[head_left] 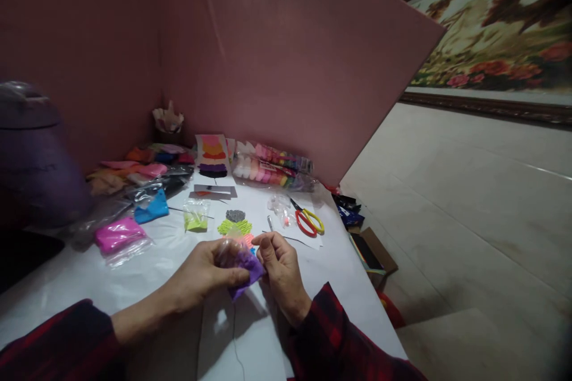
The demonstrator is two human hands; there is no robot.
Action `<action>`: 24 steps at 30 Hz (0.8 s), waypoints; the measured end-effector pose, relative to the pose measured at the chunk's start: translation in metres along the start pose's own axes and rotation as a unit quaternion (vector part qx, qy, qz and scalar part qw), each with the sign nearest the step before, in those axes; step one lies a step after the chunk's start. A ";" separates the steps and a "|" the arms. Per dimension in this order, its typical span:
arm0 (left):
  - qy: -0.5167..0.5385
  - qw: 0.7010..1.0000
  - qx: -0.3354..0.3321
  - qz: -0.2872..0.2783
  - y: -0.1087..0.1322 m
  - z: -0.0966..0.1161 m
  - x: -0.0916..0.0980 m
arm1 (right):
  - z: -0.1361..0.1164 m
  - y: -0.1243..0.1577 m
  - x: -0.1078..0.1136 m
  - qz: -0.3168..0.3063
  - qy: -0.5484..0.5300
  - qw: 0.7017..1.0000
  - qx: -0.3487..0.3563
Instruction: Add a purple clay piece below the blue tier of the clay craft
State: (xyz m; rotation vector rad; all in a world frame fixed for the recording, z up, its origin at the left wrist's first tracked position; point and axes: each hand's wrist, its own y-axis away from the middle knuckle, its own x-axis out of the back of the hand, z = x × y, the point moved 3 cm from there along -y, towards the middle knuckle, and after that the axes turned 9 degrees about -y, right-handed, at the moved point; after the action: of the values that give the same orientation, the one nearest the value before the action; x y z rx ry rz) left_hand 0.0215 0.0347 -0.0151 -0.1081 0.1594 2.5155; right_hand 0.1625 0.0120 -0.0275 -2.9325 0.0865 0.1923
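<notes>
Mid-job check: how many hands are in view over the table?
2: the left hand grips the purple packet; the right hand is at the packet's right, contact unclear. No other hand shows.

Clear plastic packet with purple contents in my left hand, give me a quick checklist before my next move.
1. Left hand gripping the clear plastic packet: ok.
2. Right hand gripping it too: cannot tell; it is close beside.
3. Packet unsealed: cannot tell.
4. Metal scissors with red and yellow handles apart from both hands: ok.
5. Textured grey, yellow-green and pink pattern fully visible: not ok; hands hide part.
</notes>
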 end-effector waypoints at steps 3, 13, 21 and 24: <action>0.033 0.998 -0.013 0.042 -0.001 0.004 0.010 | -0.004 0.003 -0.002 -0.025 0.059 0.998 0.018; 0.008 0.999 -0.022 0.043 -0.001 0.002 0.008 | -0.009 0.010 -0.011 -0.024 0.067 0.997 0.041; -0.042 0.998 -0.034 0.030 -0.003 -0.001 0.008 | -0.008 0.011 -0.011 -0.016 0.081 0.996 0.034; -0.094 0.994 -0.040 0.028 -0.003 -0.001 0.008 | -0.007 0.011 -0.010 -0.016 0.086 0.996 0.032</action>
State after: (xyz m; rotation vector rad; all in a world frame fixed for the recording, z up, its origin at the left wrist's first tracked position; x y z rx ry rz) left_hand 0.0165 0.0419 -0.0177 0.1022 -0.0150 2.5715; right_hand 0.1525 0.0002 -0.0210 -2.8789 0.0687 -0.0675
